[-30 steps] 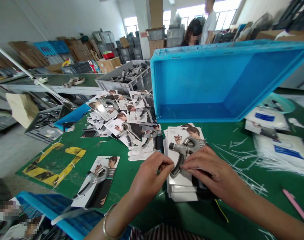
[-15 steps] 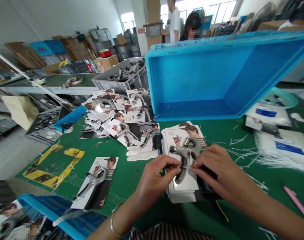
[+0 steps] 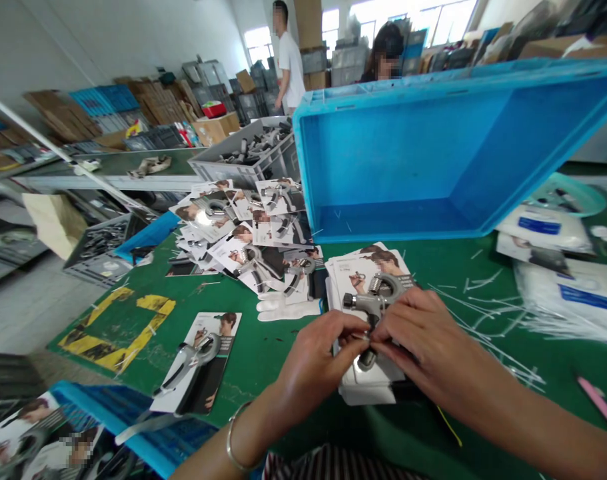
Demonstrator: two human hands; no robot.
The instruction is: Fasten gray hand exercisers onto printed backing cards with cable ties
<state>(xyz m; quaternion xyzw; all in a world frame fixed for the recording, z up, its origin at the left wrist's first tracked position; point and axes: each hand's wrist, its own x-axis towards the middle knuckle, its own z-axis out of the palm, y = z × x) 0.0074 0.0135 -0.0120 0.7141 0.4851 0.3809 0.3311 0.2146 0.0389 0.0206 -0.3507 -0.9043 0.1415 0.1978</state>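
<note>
A grey hand tool with a coiled spring lies on the top card of a stack of printed cards. My left hand and my right hand meet over the tool's lower handle. Both hands pinch something thin and white, like a tie, whose ends are mostly hidden by the fingers. To the left, one card with a similar tool lies on the green table. A pile of such cards is behind my left hand.
A blue crate stands on its side behind the stack. Loose white ties and plastic bags lie at the right. A grey bin of tools is further back, beside a standing person. Another blue crate is at lower left.
My right hand has moved left over the tool, and the fingertips of both hands are now close together. The standing person in the background has moved left.
</note>
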